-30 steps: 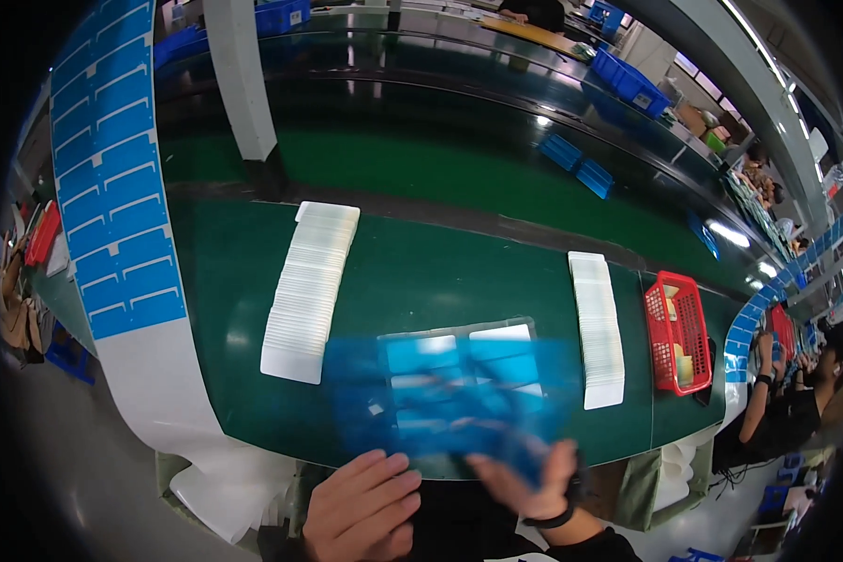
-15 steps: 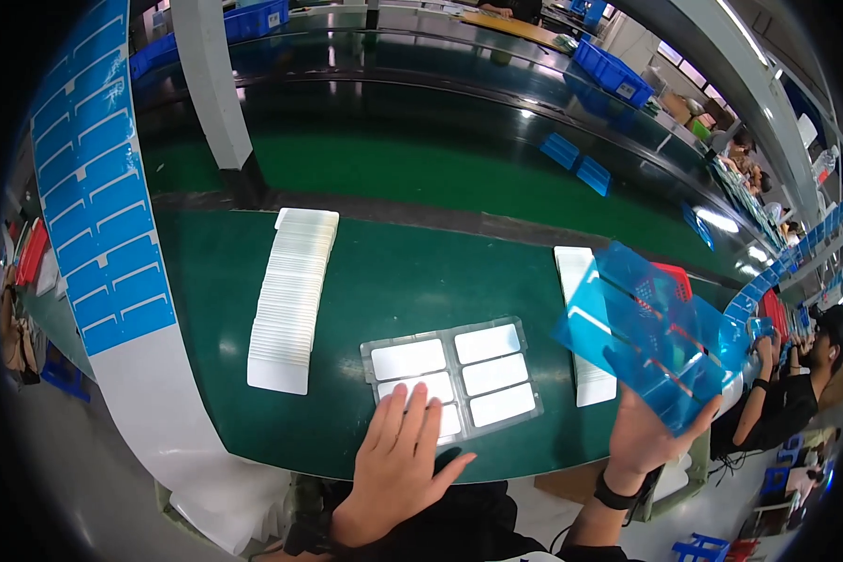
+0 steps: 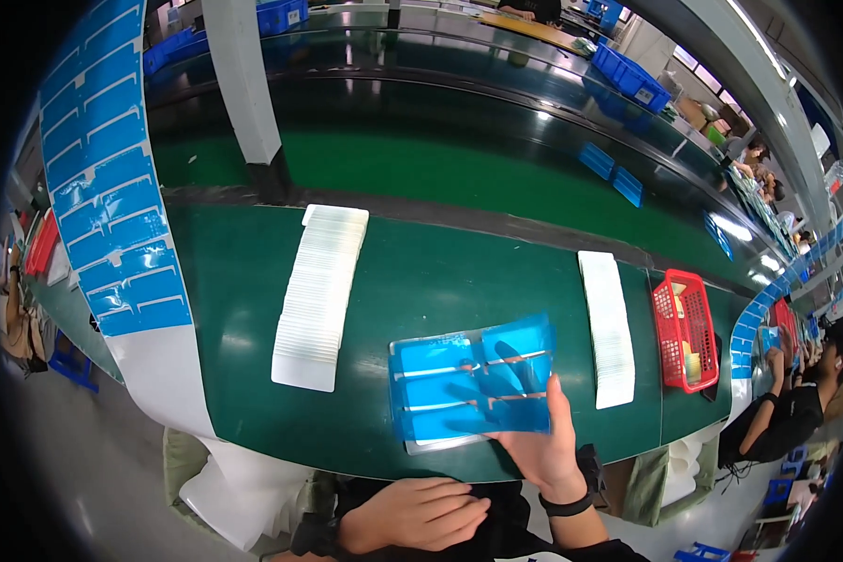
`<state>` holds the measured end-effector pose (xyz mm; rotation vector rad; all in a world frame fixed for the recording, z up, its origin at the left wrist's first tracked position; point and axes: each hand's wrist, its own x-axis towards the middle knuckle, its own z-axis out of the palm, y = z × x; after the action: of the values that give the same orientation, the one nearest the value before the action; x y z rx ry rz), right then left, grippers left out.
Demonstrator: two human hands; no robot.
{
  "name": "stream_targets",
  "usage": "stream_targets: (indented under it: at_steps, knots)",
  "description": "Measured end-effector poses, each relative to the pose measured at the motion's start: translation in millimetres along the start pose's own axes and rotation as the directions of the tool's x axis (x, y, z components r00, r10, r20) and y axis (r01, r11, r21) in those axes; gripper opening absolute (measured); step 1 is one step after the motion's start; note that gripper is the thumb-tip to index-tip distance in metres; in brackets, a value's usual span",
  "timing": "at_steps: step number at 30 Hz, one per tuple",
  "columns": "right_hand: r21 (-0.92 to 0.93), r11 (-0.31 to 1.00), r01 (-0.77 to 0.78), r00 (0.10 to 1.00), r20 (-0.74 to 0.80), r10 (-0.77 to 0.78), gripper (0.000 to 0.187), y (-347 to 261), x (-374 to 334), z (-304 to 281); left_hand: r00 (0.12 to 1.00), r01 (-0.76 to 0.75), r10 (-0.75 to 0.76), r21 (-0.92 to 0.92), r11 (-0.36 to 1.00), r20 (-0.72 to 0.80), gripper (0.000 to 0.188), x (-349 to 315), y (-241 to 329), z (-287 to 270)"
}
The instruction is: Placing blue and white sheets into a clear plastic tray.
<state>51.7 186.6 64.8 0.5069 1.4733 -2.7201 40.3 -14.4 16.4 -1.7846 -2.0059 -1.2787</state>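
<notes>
Here's the red basket (image 3: 665,348), right side (yellowish pieces (image 3: 692,364) sitting inside!) | pale pillar (image 3: 242,80) standing tall, back left | blue bin (image 3: 622,79), upper right | co-worker (image 3: 785,423) in black, far right

The sheet (image 3: 436,359) is between the left cards (image 3: 318,300) and right cards (image 3: 609,328) (basket (image 3: 666,328) right of the latter).

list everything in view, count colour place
sheet: one, translucent blue, front centre
tray: one, pale, mostly hidden beneath
card rows: two, white, flanking the sheet
basket: one, red, right
film strips: two, blue, far left, far right
table: one, green, centre
belt: one, green, beyond table
loose sheets: several, blue, on belt
bins: several, blue, back
post: one, grey, beyond table
nearest co-worker: one, black top, right
left hand: one, bare, bottom centre
right hand: one, bare, holding sheet
</notes>
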Motion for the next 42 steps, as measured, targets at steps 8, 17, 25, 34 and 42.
stream_targets:
  at_steps: [8, 17, 25, 34, 42]
  knots:
    - [-0.028, 1.000, 0.000, 1.000, 0.001, 0.000, 0.079, -1.9, -1.9, -15.0, 0.798, 0.574, -0.520, 0.125, 0.809, -0.303, 0.042, 4.4, -37.3, -32.6]
    - [-0.054, 0.999, -0.004, 1.000, 0.017, 0.005, 0.082, -0.7, -4.4, -21.9, 0.777, 0.627, -0.609, 0.104, 0.772, -0.163, 0.054, 6.0, -48.5, -38.1]
    - [0.027, 1.000, 0.014, 0.991, 0.131, -0.017, 0.082, 0.8, -6.0, -36.8, 0.746, 0.666, -0.658, 0.108, 0.738, -0.105, 0.066, 11.8, -42.0, -41.9]
    - [0.016, 0.999, 0.028, 0.992, 0.122, -0.030, 0.111, 2.2, 6.4, -42.9, 0.749, 0.616, -0.661, 0.408, 0.674, -0.040, 0.067, 12.4, -32.9, -32.8]
    - [-0.136, 0.985, 0.103, 0.994, 0.037, -0.099, 0.109, -5.7, 10.2, -47.0, 0.763, 0.620, -0.645, 0.341, 0.707, -0.049, 0.066, 11.0, -36.5, -36.4]
